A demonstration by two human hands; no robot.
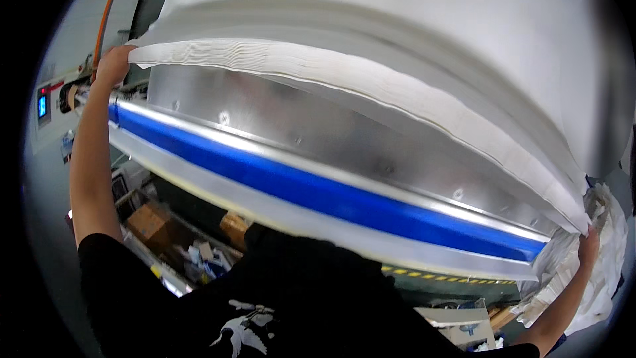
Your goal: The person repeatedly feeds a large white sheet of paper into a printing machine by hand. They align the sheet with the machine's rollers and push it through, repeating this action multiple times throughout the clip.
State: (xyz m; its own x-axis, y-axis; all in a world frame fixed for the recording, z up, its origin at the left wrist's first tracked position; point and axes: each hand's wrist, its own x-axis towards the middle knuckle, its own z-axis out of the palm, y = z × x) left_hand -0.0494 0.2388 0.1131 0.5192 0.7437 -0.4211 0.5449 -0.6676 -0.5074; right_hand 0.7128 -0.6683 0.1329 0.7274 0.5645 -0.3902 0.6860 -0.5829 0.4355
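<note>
A wide, thick stack of thin white sheets (371, 79), cloth or paper I cannot tell, spans the view with its layered edge toward me. My left hand (114, 65) is closed on its left corner. At the far right, my right hand (588, 246) is closed on the other corner, though its fingers are partly hidden. Between my hands the edge bows up, away from a bare metal plate (265, 113) beneath it. Nearer to me, a shiny metal bar (298, 162) and a blue strip (318, 192) run across the machine's front.
Crumpled white material (606, 252) bunches beside my right hand. Below the machine's front edge sit a cardboard box (156, 225) and a bin of loose items. A yellow-black striped edge (450, 276) lies lower right. A small blue-lit display (43, 105) is at far left.
</note>
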